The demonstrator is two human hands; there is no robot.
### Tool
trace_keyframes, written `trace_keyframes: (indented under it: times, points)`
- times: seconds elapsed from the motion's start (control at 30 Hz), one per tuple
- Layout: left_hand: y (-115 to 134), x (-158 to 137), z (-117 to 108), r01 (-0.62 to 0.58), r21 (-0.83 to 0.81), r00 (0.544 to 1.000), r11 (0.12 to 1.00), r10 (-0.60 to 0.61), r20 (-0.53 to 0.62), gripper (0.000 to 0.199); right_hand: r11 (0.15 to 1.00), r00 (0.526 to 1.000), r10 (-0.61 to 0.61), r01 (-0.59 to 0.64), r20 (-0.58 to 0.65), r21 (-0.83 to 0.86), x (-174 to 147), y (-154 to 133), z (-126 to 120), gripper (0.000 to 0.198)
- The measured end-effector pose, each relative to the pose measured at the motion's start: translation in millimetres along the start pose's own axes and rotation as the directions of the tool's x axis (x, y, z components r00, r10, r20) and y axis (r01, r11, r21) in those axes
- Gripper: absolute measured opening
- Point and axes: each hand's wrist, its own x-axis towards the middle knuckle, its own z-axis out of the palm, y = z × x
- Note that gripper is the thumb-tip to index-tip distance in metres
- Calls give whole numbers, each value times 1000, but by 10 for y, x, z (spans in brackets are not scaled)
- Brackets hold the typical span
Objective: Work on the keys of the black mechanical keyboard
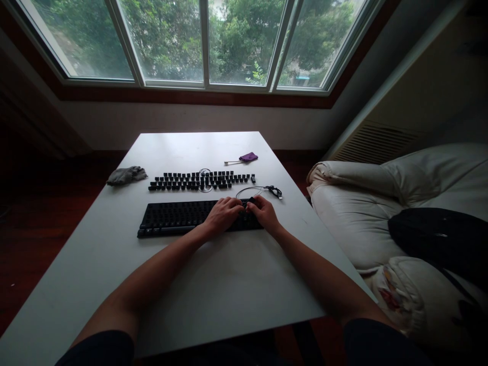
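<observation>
A black keyboard (175, 216) lies across the white table, its left end in view and much of its right part under my hands. My left hand (224, 212) rests over the keyboard right of its middle, fingers bent and close together; what is under the fingertips is hidden. At the keyboard's right end, my right hand (264, 211) pinches a small black piece that looks like a keycap, close to the left fingertips. Beyond the keyboard stand rows of loose black keycaps (183, 181), with thin wire loops (205, 172) among them.
A bundled black cable (273, 191) lies behind my right hand. Farther back are a purple cloth (249, 157) and a thin white stick (232, 162). A grey cloth (127, 175) sits at the table's left edge. A pale sofa (343, 203) stands at the right, below the window.
</observation>
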Motion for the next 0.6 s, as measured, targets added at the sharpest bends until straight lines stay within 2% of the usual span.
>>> trace_keyframes:
  times: [0.23,0.37,0.5,0.6]
  points:
    - [20,3,-23,29,-64,999,998,-31,-32,25,999,999,-5,3,-45,-49,0,31,-6,25]
    - [-6,20,-59,118,-102,991,988,-124,-55,23,996,991,-30,19,-130,-85,33,80,-69,24]
    - [-145,86,-91,206,-134,965,969,-224,-136,26,994,971,-50,26,-236,-102,132,182,-191,22]
    - [-317,205,-105,258,-132,950,957,-276,-144,22,993,960,-73,45,-271,-107,187,235,-256,22]
